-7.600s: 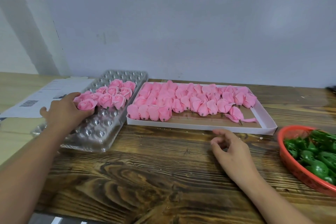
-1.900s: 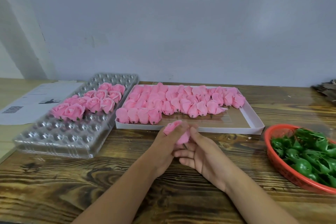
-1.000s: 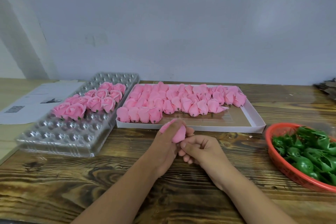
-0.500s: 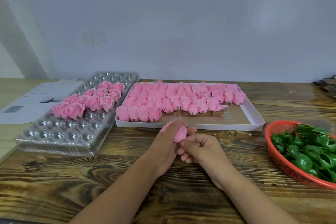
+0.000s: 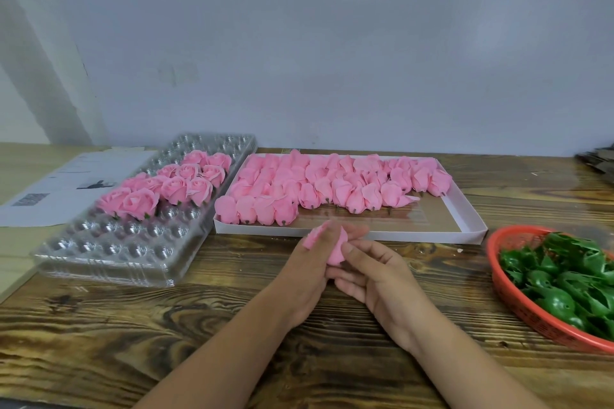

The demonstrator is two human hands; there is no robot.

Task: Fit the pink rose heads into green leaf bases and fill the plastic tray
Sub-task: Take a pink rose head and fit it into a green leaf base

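Hardly anything shifts since half a second ago: the rose head (image 5: 335,248) stays pinched between the left hand (image 5: 307,271) and right hand (image 5: 375,276), seemingly being fitted or shaped, leaf bases (image 5: 564,279) waiting rightward, plastic tray (image 5: 109,262) off left.

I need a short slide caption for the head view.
Both hands hold one pink rose head before the plastic tray.

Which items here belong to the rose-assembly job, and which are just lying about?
Job: rose head held by left hand and right hand; white box of rose heads; red basket of leaf bases; plastic tray.
Lying about: printed papers; dark object, far right.
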